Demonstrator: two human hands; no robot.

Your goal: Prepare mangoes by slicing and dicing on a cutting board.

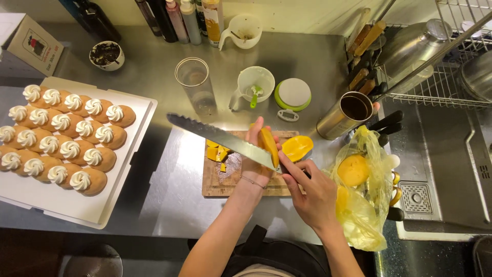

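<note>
My left hand (254, 164) holds a slice of orange-yellow mango (269, 144) upright over a small wooden cutting board (215, 185). My right hand (312, 192) grips the handle of a long serrated knife (220, 139); its blade runs up and left across my left hand and touches the mango slice. A mango half (297, 147) lies at the board's far right corner. Small mango cubes (216, 153) sit on the board's far left part.
A white tray (123, 192) of cookies topped with cream swirls lies at left. A yellow plastic bag (365, 205) holding mangoes is at right, by a steel cup (344, 116). A glass (195, 84), white measuring cups, a round scale, bottles and a dish rack stand behind.
</note>
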